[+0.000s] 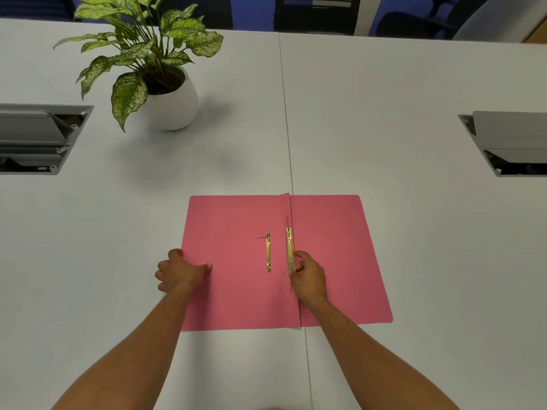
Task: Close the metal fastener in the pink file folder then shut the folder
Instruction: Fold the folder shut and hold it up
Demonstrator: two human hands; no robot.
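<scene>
The pink file folder (236,291) lies open and flat on the white table, near me. On its left leaf sits the gold fastener base (268,252) with two thin prongs pointing left. A gold fastener bar (289,247) lies along the fold. My right hand (307,276) grips the near end of that bar between thumb and fingers. My left hand (180,269) rests on the folder's left edge, thumb pressing on the pink card and fingers curled off the side.
A potted plant in a white pot (174,105) stands at the back left. Open cable boxes are set into the table at the left (41,137) and right (509,143). A seam (285,113) runs down the table's middle. Dark chairs stand beyond the far edge.
</scene>
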